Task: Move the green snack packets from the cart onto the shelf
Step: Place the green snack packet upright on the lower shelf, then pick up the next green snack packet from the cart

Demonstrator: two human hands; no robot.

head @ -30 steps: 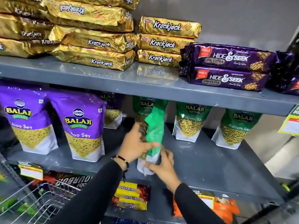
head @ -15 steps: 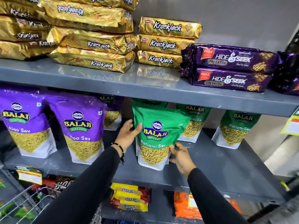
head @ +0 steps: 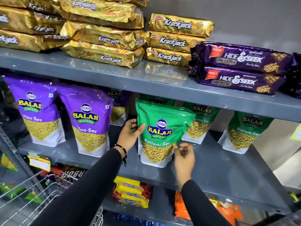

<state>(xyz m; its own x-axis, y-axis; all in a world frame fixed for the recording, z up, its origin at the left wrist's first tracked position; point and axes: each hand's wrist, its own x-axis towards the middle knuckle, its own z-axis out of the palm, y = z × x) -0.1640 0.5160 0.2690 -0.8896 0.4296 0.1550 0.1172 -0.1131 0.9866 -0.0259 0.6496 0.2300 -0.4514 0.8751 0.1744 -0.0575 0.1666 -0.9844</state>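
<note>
A green Balaji Ratlami Sev packet (head: 160,131) stands upright at the front of the middle shelf (head: 219,163). My left hand (head: 130,134) grips its left edge, thumb on the front and fingers behind. My right hand (head: 184,154) hovers by the packet's lower right corner, fingers loosely curled, holding nothing. Further back stand two more green packets (head: 200,126) (head: 246,132), and another green packet (head: 156,99) peeks out behind the held one. The wire cart (head: 32,193) shows at the lower left with green packets (head: 9,191) blurred inside.
Purple Aloo Sev packets (head: 88,123) fill the left of the same shelf. Gold Krackjack packs (head: 105,38) and purple Hide & Seek packs (head: 239,69) lie on the shelf above. Marie biscuits (head: 132,192) and orange packets (head: 228,211) sit below.
The green packet went from edge-on to facing forward and was set upright on the shelf. My right hand slid off its lower right edge and curled.
</note>
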